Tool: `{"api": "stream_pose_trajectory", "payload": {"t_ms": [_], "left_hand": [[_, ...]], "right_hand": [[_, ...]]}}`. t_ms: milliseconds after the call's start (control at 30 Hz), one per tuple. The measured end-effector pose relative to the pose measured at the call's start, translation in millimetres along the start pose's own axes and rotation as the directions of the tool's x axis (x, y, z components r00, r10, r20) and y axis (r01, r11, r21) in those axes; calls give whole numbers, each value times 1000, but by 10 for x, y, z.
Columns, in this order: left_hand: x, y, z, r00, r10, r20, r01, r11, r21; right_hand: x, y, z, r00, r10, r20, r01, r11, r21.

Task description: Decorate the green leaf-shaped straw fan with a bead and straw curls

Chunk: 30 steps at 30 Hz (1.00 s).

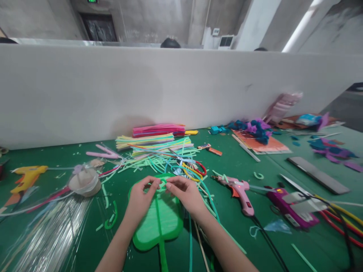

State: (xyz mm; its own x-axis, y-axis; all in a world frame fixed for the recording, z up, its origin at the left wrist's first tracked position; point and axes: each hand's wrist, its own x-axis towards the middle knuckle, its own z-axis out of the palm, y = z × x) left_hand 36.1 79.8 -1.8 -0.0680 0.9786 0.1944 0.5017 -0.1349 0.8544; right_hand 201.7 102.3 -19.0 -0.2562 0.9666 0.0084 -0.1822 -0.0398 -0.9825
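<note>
A green leaf-shaped fan (pixel 171 219) with a raised rim and a handle lies in front of me, the handle pointing toward me. Over its top edge, my left hand (pixel 142 197) and my right hand (pixel 185 193) meet, thumbs and forefingers pinched. Between the fingertips is a small curled piece of light green pipe cleaner (pixel 162 185), partly covered by the fingers. Whether this piece touches the fan, I cannot tell. Just behind my hands lie scissors with red handles (pixel 202 169) and loose pipe cleaners (pixel 146 165).
Bundled pipe cleaners (pixel 159 130) lie against a white partition (pixel 170 87). A pink glue gun (pixel 239 190) and a purple power strip (pixel 295 211) are on the right. A yellow glue gun (pixel 28 177), plastic cup (pixel 85 183) and clear strips (pixel 58 226) occupy the left.
</note>
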Motion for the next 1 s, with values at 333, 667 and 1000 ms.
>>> {"api": "stream_pose_trajectory", "payload": {"t_ms": [333,667,1000], "left_hand": [[-23,49,47,999,-40,31,42,996,-81],[-22,38,68,998,-44,51,49,993,-106],[-10,24,86,998,-17,66,25,993,-115]], "right_hand": [[-65,-18,32,926,-374,-48,306,820,-483],[-91,29,14,836,-543,75,437,579,-689],[-112,-2,11,821,-554,136,472,527,-707]]}}
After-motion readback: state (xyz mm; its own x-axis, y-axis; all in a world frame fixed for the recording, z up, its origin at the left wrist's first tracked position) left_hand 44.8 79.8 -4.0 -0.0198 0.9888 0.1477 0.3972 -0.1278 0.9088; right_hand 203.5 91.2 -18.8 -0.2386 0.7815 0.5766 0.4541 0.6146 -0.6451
